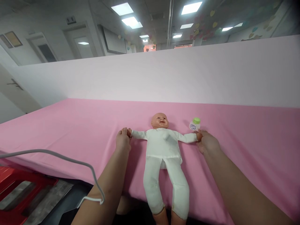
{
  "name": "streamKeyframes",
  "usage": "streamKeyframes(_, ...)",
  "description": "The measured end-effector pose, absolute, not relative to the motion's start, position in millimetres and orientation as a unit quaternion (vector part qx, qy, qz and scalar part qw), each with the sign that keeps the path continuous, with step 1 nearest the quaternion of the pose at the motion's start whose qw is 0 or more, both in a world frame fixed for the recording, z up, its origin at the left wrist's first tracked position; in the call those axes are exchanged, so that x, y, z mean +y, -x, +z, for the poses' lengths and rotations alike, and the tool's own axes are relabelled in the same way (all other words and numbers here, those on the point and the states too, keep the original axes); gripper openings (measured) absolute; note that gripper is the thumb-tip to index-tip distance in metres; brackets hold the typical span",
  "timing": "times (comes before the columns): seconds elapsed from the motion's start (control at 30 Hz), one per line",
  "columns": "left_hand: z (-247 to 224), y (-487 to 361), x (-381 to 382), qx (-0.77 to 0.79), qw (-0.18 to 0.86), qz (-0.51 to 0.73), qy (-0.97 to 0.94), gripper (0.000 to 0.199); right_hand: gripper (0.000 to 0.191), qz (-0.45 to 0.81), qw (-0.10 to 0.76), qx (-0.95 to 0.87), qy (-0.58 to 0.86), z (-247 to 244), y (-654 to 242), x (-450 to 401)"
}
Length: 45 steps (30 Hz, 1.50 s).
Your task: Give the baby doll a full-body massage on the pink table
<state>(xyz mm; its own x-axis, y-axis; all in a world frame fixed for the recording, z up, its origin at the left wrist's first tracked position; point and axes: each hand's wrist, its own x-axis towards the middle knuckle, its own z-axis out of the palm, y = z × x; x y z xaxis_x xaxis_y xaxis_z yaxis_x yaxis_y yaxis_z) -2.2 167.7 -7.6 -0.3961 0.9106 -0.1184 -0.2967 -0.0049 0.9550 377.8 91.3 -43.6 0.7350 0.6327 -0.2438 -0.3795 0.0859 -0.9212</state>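
A baby doll (163,143) in a white top and white trousers lies on its back on the pink cloth (93,122), face up, with both arms stretched out sideways. My left hand (123,137) is closed round the doll's hand at the left. At the right, my right hand (208,141) pinches the doll's other hand. Just behind my right hand stands a small clear bottle (195,124) with a green cap and a printed label. The doll's feet reach past the table's front edge at the bottom of the view.
A white wall panel (164,78) runs along the back of the table, with glass above it. A grey cable (63,157) loops over my left forearm. A red plastic stool (25,190) stands on the floor at the lower left.
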Motion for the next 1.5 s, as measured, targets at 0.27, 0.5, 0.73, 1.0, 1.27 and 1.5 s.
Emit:
streamKeyframes(0.27, 6.4, -34.0, 118.8, 0.442, 0.319, 0.568, -0.616, 0.028, 0.032, 0.122, 0.599, -0.516, 0.6, 5.8, -297.3, 48.8)
streamKeyframes(0.5, 4.1, -48.7, 97.8, 0.351, 0.129, 0.38, -0.846, 0.036, 0.029, 0.092, 0.429, -0.739, 0.511, 4.8, -261.3, 42.8)
streamKeyframes(0.73, 4.8, -50.9, 94.9, 0.327, 0.083, 0.323, -0.884, 0.04, 0.027, 0.088, 0.386, -0.781, 0.483, 9.1, -257.5, 43.4)
streamKeyframes(1.0, 4.0, -42.7, 105.7, 0.415, 0.19, 0.444, -0.771, 0.032, 0.031, 0.137, 0.51, -0.633, 0.566, -2.4, -276.9, 48.8)
streamKeyframes(1.27, -1.8, -19.3, 142.3, 0.448, 0.396, 0.614, -0.516, 0.029, 0.036, 0.218, 0.68, -0.376, 0.591, -14.6, -324.0, 70.6)
streamKeyframes(1.5, -16.0, 9.0, 178.6, 0.543, 0.467, 0.634, -0.293, 0.017, 0.026, 0.339, 0.753, -0.181, 0.533, -41.0, -358.3, 91.1)
